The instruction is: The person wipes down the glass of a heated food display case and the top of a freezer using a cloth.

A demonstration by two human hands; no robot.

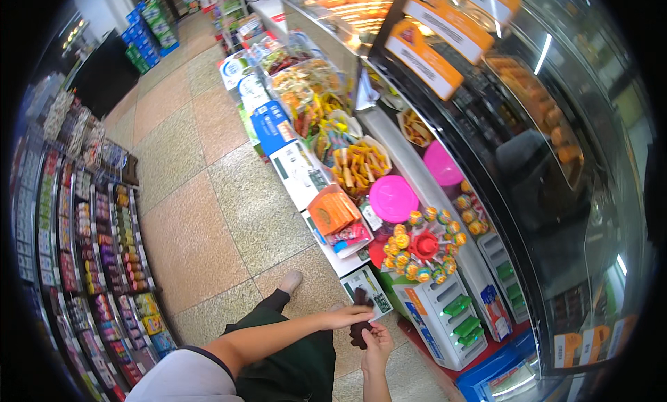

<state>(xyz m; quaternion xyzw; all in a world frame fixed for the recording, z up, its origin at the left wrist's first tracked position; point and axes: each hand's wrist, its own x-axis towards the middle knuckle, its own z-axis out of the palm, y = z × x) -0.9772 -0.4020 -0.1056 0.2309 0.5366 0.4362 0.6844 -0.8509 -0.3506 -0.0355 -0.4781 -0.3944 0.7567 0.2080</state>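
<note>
Low in the head view, both my hands meet around a dark brown object [359, 333] with an irregular outline, perhaps a wrapped item; its exact kind is not clear. My left hand [348, 317] lies flat across its middle, fingers pointing right; whether those fingers grip it cannot be told. The thumb and fingers of my right hand [378, 339] pinch its lower part. A lollipop display stand [423, 246] with a red centre rises just beyond my hands. Beside it is a white rack holding green power banks [466, 326].
An orange-packet box [333, 212], a pink lid [393, 199] and snack bags [362, 165] line the counter. A glass display case [521, 193] borders the right. Shelves of packaged goods [99, 246] stand left across the tiled floor [193, 235]. A blue bin-like container [479, 368] sits lower right.
</note>
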